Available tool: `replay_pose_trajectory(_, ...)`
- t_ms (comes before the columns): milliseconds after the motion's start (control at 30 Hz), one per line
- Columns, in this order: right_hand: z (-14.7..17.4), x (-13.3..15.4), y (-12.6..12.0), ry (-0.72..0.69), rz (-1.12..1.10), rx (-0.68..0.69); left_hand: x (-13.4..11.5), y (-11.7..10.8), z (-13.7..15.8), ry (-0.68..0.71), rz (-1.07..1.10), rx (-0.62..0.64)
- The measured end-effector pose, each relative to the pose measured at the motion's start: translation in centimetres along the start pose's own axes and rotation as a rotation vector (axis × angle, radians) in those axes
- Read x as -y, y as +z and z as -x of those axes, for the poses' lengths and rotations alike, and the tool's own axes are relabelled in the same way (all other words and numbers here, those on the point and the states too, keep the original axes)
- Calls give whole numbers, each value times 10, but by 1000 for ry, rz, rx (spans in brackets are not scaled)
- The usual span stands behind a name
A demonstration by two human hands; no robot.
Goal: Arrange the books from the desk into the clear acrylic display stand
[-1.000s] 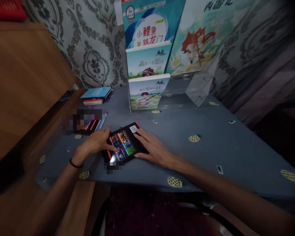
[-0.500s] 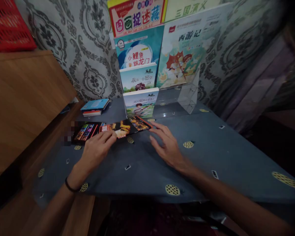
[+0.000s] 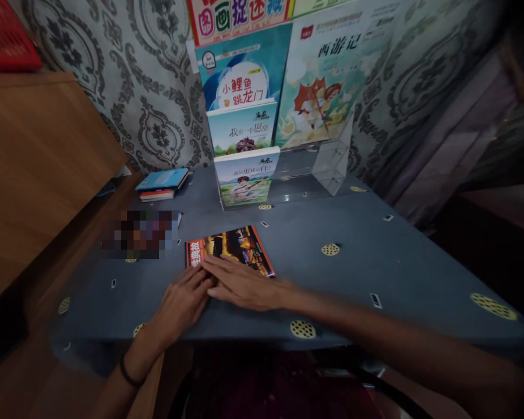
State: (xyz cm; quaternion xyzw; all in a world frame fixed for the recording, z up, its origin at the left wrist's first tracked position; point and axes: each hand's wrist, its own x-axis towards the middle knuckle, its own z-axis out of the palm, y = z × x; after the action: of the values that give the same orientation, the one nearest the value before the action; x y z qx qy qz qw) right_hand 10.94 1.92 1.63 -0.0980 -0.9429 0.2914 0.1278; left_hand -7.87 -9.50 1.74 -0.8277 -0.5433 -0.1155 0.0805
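A thin book with an orange and black cover (image 3: 240,244) lies on the dark blue tablecloth in front of me. My left hand (image 3: 183,299) is at its near left corner, fingers bent over the edge; its thumb is partly hidden. Across the book's near part lies my right hand (image 3: 244,286), fingers stretched out flat and pointing left. Its fingertips meet the fingers of my left hand and cover some of the cover.
An acrylic stand (image 3: 332,166) holds several upright children's books, with a white-topped book (image 3: 247,180) at its front. A small book stack (image 3: 162,181) and a blurred-out item (image 3: 140,233) lie at the left. A wooden cabinet (image 3: 48,174) borders the table.
The book has come down flat and nearer to me, away from the item at the left. My right hand has moved left from the book's far right corner onto its near part.
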Motion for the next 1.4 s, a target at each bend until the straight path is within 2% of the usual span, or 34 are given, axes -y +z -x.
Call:
replay_pose_trajectory(67, -16, -6, 3, 31, 21, 18, 0, 1, 0, 2, 17, -14)
replay_pose_trajectory(167, -26, -28, 0, 146, 130, -56, -1, 2, 2, -15, 10, -17)
replay_pose_trajectory(267, -21, -54, -3, 245, 288, -151, -3, 3, 1, -43, -5, -12)
replay_pose_trajectory(367, -14, -70, -1, 279, 395, -210, -5, 8, -8, -83, -39, 42)
replay_pose_trajectory(567, -13, -71, 3, 297, 442, -184, 12, 21, -50, -200, -71, 201)
replay_pose_trajectory(667, -14, -70, 2, 294, 426, -190, 28, 21, -53, -316, -108, 210)
replay_pose_trajectory(800, -11, -72, 2, 289, 428, -191, 40, 20, -22, -427, -95, 131)
replay_pose_trajectory(967, -20, -72, 6, 274, 431, -176, 39, 30, 16, -530, 24, -27)
replay_pose_trajectory(1100, -56, -59, 15, 210, 414, -102, 42, 39, 23, -528, 156, -129)
replay_pose_trajectory(1233, -90, -33, 25, 91, 383, -16, 50, 40, 26, -518, 253, -194)
replay_pose_trajectory(1300, -92, -20, 28, 35, 372, 18, 52, 37, 29, -515, 307, -227)
replay_pose_trajectory(1400, -77, -2, 29, -38, 345, 68, 54, 34, 31, -546, 364, -289)
